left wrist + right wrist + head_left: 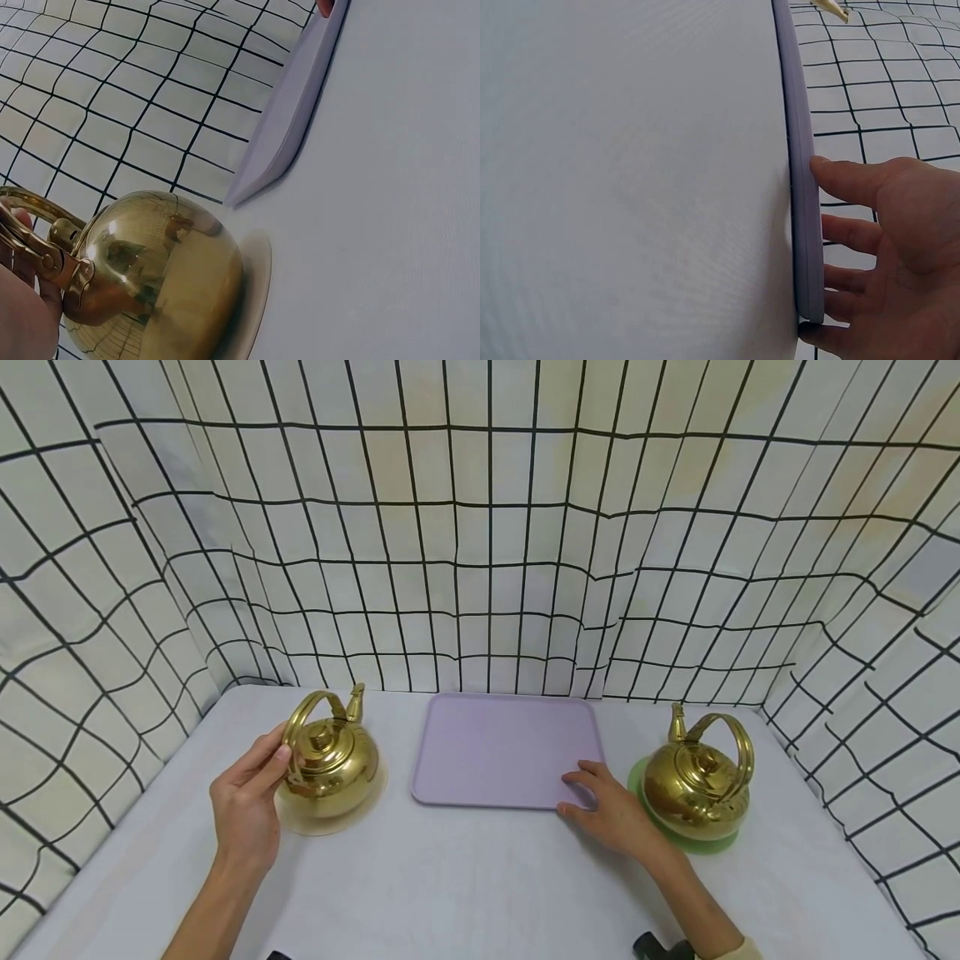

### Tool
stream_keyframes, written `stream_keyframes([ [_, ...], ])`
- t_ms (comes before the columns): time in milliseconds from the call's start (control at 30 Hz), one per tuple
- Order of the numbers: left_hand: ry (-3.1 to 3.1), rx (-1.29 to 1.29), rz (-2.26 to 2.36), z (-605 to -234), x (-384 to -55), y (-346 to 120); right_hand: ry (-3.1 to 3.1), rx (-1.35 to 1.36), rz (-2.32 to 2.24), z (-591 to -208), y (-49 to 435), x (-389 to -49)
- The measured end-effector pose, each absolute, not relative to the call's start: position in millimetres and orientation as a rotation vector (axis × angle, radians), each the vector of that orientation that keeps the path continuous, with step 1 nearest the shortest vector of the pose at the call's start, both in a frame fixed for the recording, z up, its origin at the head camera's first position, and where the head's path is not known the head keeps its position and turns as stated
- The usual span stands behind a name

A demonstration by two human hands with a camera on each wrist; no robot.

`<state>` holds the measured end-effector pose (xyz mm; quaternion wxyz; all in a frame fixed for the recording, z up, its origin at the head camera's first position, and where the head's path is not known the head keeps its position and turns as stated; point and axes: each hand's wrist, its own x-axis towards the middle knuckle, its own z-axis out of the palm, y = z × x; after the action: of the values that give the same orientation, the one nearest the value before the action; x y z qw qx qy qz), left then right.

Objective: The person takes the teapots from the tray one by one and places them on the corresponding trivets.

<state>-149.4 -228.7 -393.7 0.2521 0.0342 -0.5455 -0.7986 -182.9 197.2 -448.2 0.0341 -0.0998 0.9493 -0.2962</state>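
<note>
On the left, a brass kettle (pixel 333 772) with its spout pointing away sits over a pale round mat (pixel 378 797). My left hand (pixel 251 797) grips this kettle's arched handle (pixel 306 714); in the left wrist view the kettle's shiny body (pixel 165 262) hides part of the mat. A lilac tray (pixel 502 752) lies flat in the middle of the table. At its front right corner rests my right hand (pixel 607 810), with the fingertips over the tray and the thumb (pixel 847 180) by the front rim. The fingers look loosely bent.
A second brass kettle (pixel 697 785) stands on a green round mat (pixel 637 772) just right of my right forearm. White cloth covers the table (pixel 450 885). White panels with a black grid (pixel 487 543) rise behind the table and on both sides.
</note>
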Motion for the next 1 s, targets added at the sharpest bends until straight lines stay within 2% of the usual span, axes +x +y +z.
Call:
stream_keyframes([
  [700,-1.440,0.094,-2.220,-400.0,-152.7,-237.7,2.919,-0.307,-0.916,-446.9,197.4,-181.6],
  [1000,-1.578,0.142,-2.095,-401.4,-150.5,-238.3,2.892,-0.285,-0.933,-448.3,194.7,-182.5],
])
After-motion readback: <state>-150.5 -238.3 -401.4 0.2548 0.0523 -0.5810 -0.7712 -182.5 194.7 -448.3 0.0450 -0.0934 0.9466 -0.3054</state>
